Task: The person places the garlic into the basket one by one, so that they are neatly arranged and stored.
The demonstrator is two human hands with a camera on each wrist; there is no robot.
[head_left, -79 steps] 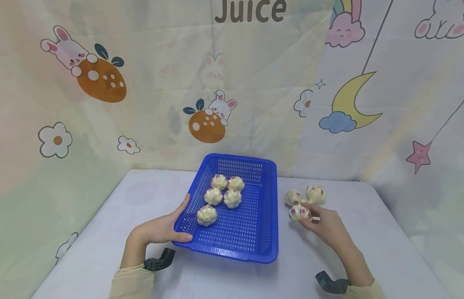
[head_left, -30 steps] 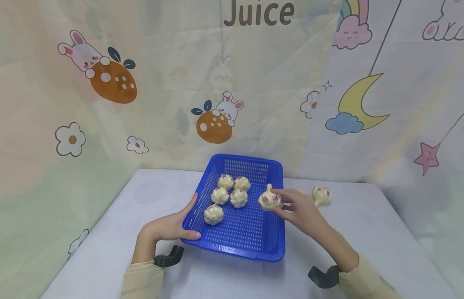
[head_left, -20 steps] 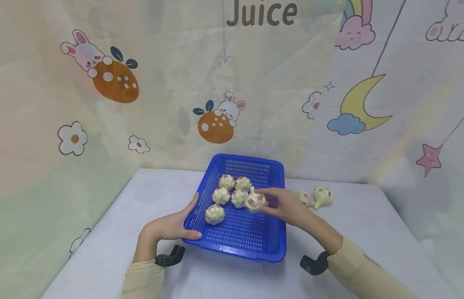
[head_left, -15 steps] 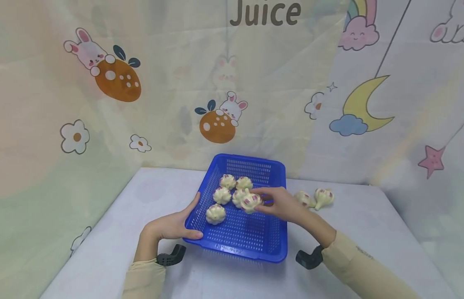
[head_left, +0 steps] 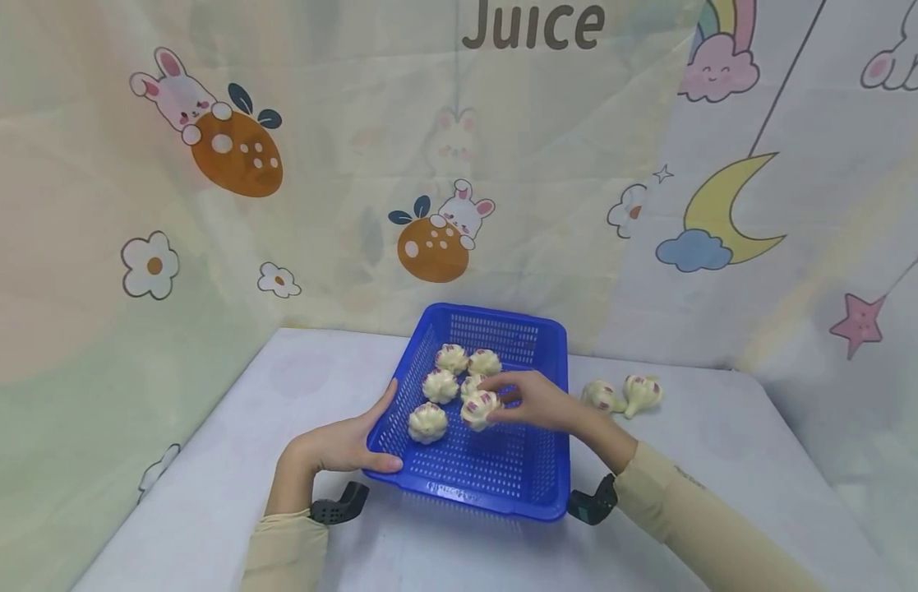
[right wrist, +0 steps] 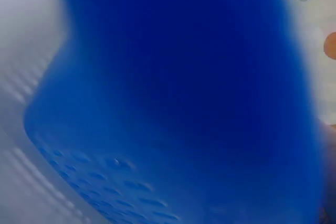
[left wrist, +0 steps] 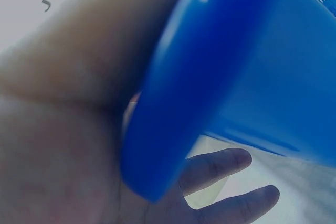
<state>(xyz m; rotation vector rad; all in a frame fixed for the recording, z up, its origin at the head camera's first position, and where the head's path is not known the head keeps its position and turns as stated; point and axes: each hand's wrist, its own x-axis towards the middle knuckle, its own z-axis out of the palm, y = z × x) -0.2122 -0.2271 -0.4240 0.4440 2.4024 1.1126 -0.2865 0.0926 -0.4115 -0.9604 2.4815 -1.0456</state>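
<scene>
My left hand [head_left: 336, 444] holds the left front corner of a blue plastic basket [head_left: 459, 496], thumb lying along the front rim. In the left wrist view, two fingers [left wrist: 218, 170] stretch out below the basket's rim. Between thumb and fingertips, my right hand [head_left: 532, 401] pinches a garlic bulb [head_left: 477, 409], cream with purple patches, low inside the basket. Several other bulbs sit toward the basket's left side, among them a front garlic bulb [head_left: 427, 423] and a back garlic bulb [head_left: 452, 358]. One behind the held bulb is partly hidden. The basket's blue wall [right wrist: 184, 77] fills the right wrist view.
Two more garlic bulbs lie on the white table [head_left: 695, 460] to the right of the basket: one nearer the basket [head_left: 601, 396], the other garlic bulb [head_left: 642, 395] beside it. A cartoon-printed curtain [head_left: 340, 189] hangs behind the table.
My right hand has picked a garlic bulb off the table on the right, carried it left over the basket's rim and lowered it inside. The left hand keeps its hold on the basket.
</scene>
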